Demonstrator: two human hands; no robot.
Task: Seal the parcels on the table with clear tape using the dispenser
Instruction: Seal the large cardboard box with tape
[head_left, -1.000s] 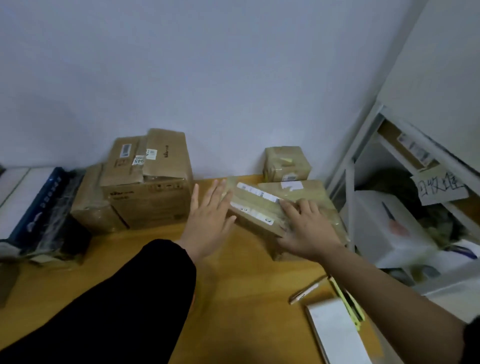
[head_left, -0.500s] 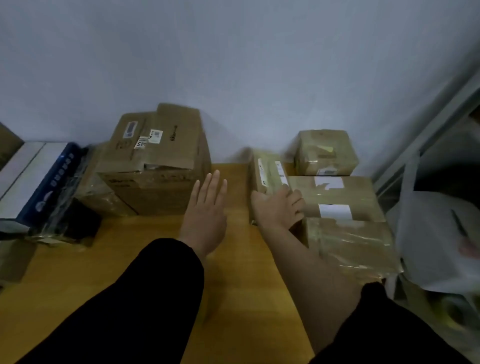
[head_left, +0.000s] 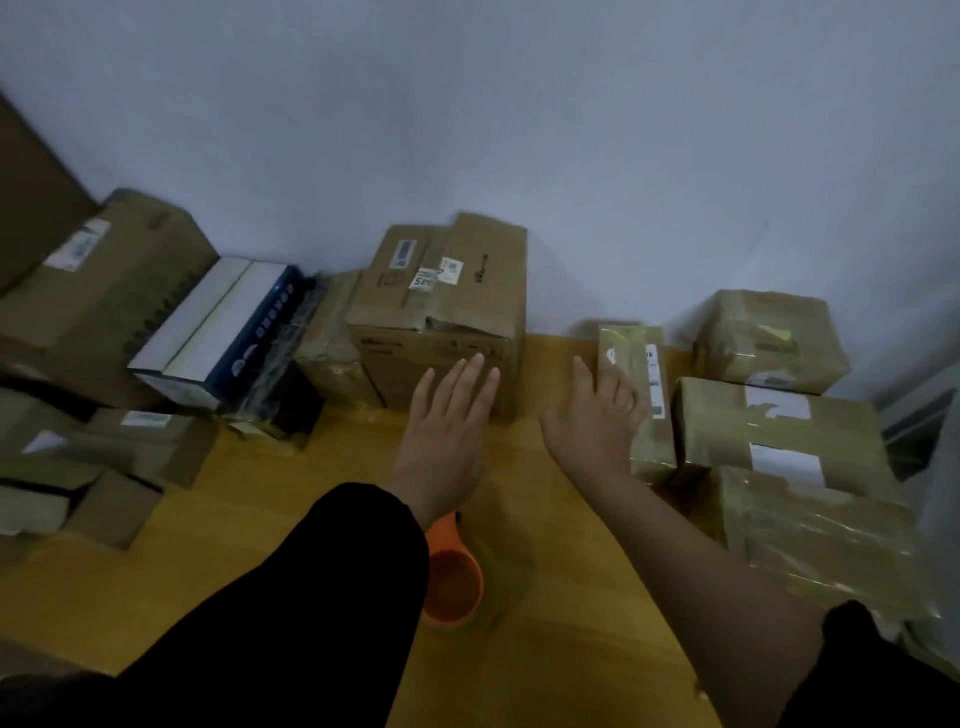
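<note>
The right hand (head_left: 597, 421) is laid with straight, spread fingers against the slim parcel (head_left: 636, 384), which stands on edge at the far right of the table (head_left: 571, 665). Nothing is gripped, and the thumb is held apart on the left. The slim parcel is already glossy with clear tape and is set just beside three wrapped parcels (head_left: 779, 431) stacked at the right edge.

The left hand (head_left: 447, 431) is held flat and empty, its fingers straight and together. It is above the table, just in front of the large carton (head_left: 441, 322) at the far side. The top flaps of that carton appear lifted and untaped.

The tape dispenser (head_left: 452, 582), orange with a clear roll, lies near the middle of the table and is partly hidden under the black left sleeve (head_left: 311, 597). It is not touched by either hand. A blue-and-white box (head_left: 223, 322) and further cartons are crowded along the left.

The step in hand is judged to be the parking of a finished parcel among those already sealed. For the next move, the large carton would need to be drawn toward the near side and its flaps pressed flat. The dispenser would then be taken up by its handle.
</note>
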